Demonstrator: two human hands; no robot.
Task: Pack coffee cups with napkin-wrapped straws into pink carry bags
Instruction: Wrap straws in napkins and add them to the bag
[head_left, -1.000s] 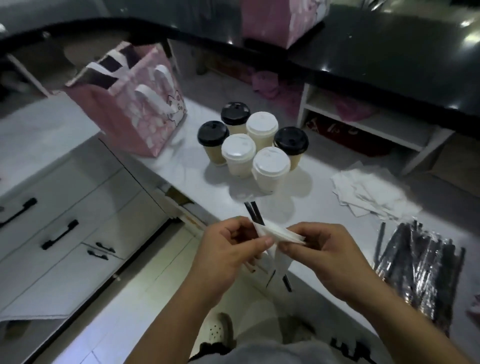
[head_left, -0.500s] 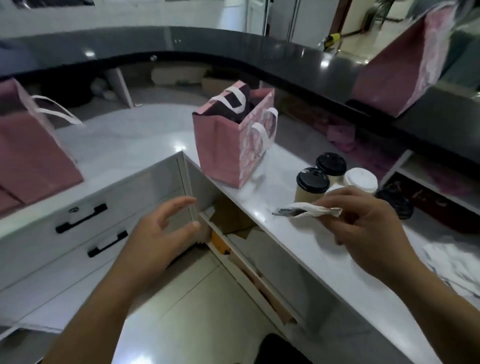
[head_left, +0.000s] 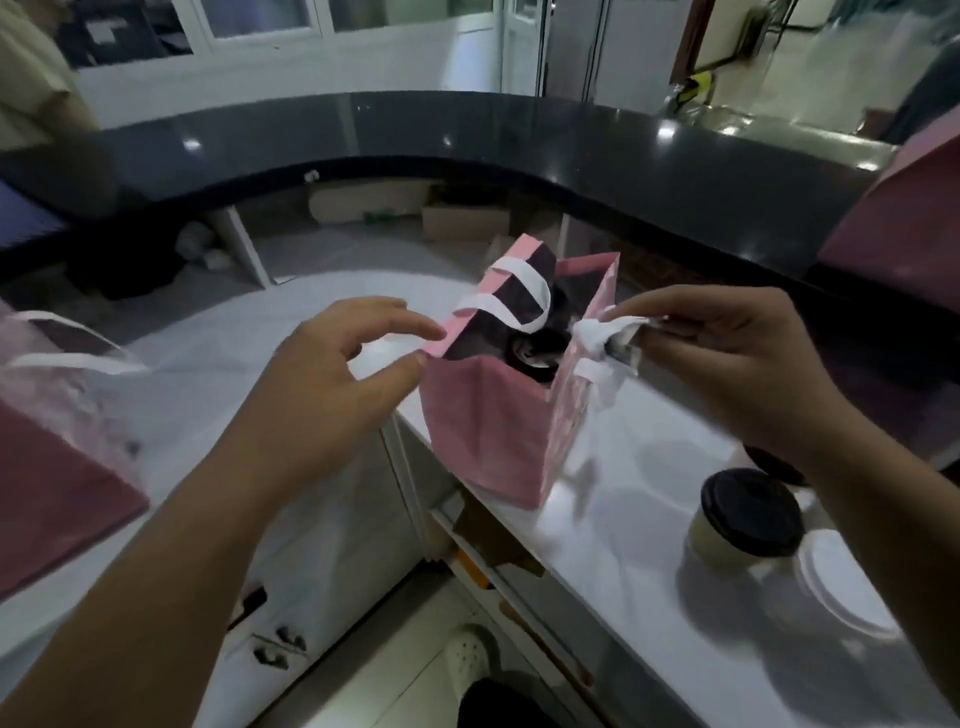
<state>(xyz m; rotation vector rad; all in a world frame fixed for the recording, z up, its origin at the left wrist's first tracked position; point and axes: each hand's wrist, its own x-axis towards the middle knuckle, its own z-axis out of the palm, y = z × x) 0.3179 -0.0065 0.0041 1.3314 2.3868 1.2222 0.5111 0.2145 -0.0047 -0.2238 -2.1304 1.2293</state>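
A pink carry bag (head_left: 488, 431) with white handles stands open on the white counter, a black-lidded cup (head_left: 535, 349) visible inside it. My left hand (head_left: 332, 374) reaches the bag's left rim, thumb and forefinger touching its near corner, fingers loosely spread. My right hand (head_left: 737, 358) pinches a napkin-wrapped straw (head_left: 610, 332) over the bag's right rim, next to the right handle. On the counter at the right stand a black-lidded coffee cup (head_left: 743, 519) and a white-lidded cup (head_left: 841, 587).
Another pink bag (head_left: 57, 467) sits at the far left, and a third (head_left: 898, 218) on the dark raised counter (head_left: 467, 135) at the right. White drawers (head_left: 311, 571) are below the worktop. My shoe (head_left: 467, 660) shows on the tiled floor.
The view swung left toward the bag. My right hand carried the wrapped straw from near the cups to the bag's right rim. My left hand rose from the drawer edge to the bag's left rim.
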